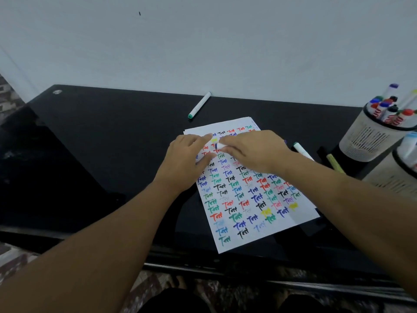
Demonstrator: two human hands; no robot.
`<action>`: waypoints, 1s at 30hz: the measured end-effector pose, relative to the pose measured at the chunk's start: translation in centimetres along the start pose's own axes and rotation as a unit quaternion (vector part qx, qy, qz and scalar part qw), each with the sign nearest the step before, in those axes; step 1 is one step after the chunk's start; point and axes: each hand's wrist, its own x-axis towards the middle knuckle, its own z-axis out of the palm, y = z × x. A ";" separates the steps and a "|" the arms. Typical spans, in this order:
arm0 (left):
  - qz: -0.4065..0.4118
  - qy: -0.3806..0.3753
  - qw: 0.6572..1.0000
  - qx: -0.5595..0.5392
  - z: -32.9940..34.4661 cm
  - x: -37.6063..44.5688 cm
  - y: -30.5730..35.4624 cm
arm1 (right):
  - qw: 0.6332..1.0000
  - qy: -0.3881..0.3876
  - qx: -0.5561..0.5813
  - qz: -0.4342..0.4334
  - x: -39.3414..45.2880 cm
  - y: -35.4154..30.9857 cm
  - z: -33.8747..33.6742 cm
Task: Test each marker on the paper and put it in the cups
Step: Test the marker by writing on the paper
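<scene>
Two bare forearms reached out from the near edge of the black desk (94, 136) to meet over the upper part of the paper (252, 199), a sheet crowded with rows of the word "Test" in many colours. The left hand (187, 159) lay on the sheet's left edge, its fingers loosely straight, most likely to pin the page for writing. The right hand (252, 152) had its fingers (228, 143) curled round a marker (220, 146), only its white and blue end showing by the left thumb; whether it was capped I could not tell. A green-capped marker (199, 105) lay apart near the wall, and two more waited beside the mesh cups (370, 141) on the right, already bristling with tested markers.
</scene>
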 end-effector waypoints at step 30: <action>-0.074 -0.098 0.992 -0.017 -1.4 0.1 2.3 | 0.763 0.208 0.565 0.235 -14.9 0.9 1.4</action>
